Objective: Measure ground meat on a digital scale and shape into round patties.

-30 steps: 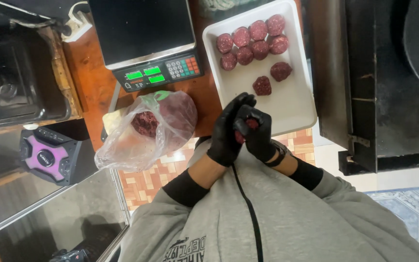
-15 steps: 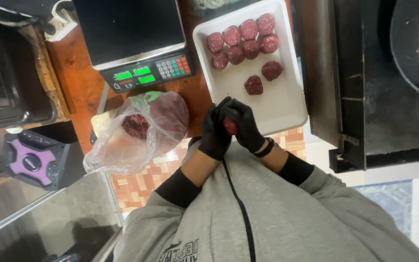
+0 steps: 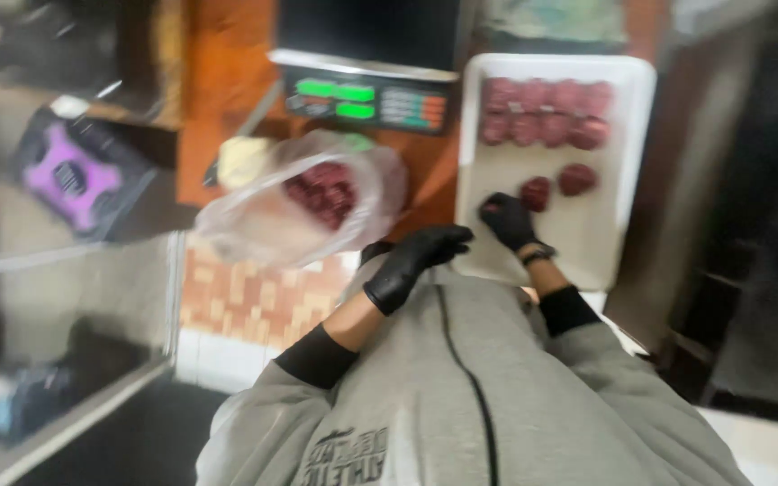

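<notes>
Far left, at abt 9 o'clock of the frame: a dark box w/ a purple face (image 3: pixel 78 173), lying tilted on a shelf edge, well apart from my hands. Below it a glass pane, blurred, can't tell what's under it.

Next right, at 11 o'clock from my left hand: a clear plastic bag (image 3: pixel 303 205) on the orange-brown counter (image 3: pixel 218 99), w/ a lump of dark red minced meat (image 3: pixel 321 192) inside. A pale yellowish thing sits at the bag's 10 o'clock, too blurred to name.

At 12 o'clock of the bag: a digital scale (image 3: pixel 366 94), green lit displays, keypad on its right end.

My left hand (image 3: pixel 416 261), black glove, is in front of my chest, fingers stretched out flat toward 2 o'clock, holding nothing I can see. It is near the bag's lower right corner, not touching it.

My right hand (image 3: pixel 508 220), black glove too, is over the white tray (image 3: pixel 619 225), fingers curled, fingertips just beside a red meat ball (image 3: pixel 536 193) at its 1 o'clock. Touching or not, can't tell, too blurred. Hands are apart.

A 2nd loose ball (image 3: pixel 576 178) lies just right of that one. At the tray's 12 o'clock end, two rows of meat balls (image 3: pixel 547 112) packed side by side.

Grey hoodie below both arms.
</notes>
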